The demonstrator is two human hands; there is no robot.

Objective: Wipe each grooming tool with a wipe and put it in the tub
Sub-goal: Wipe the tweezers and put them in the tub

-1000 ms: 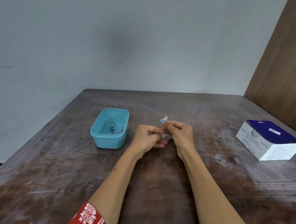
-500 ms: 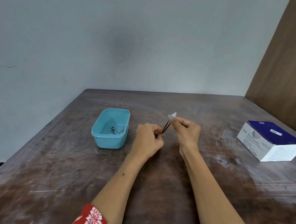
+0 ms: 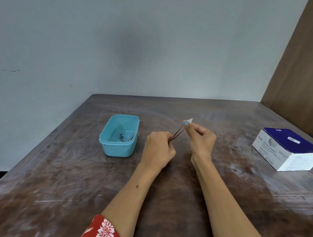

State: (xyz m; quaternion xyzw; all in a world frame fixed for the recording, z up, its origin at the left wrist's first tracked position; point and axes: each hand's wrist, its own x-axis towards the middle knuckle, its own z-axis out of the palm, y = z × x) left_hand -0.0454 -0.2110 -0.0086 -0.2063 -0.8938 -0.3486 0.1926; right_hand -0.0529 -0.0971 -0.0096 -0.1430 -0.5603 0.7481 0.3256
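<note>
Thin dark tweezers (image 3: 177, 134) slant between my two hands above the table's middle. My left hand (image 3: 159, 149) pinches their lower end. My right hand (image 3: 201, 138) holds a small white wipe (image 3: 189, 120) folded around their upper tips. To the left stands a turquoise tub (image 3: 105, 142), apart from both hands. Small metal grooming tools (image 3: 124, 137) lie on its floor; I cannot tell how many.
A white and blue box of alcohol swabs (image 3: 289, 149) sits at the table's right edge. The dark wooden table (image 3: 61, 177) meets a grey wall behind and a brown panel (image 3: 295, 70) at the right.
The wipe has slid from the middle of the tweezers up to their tips. My right hand moved up and to the right, and the tweezers tilted from upright to slanted.
</note>
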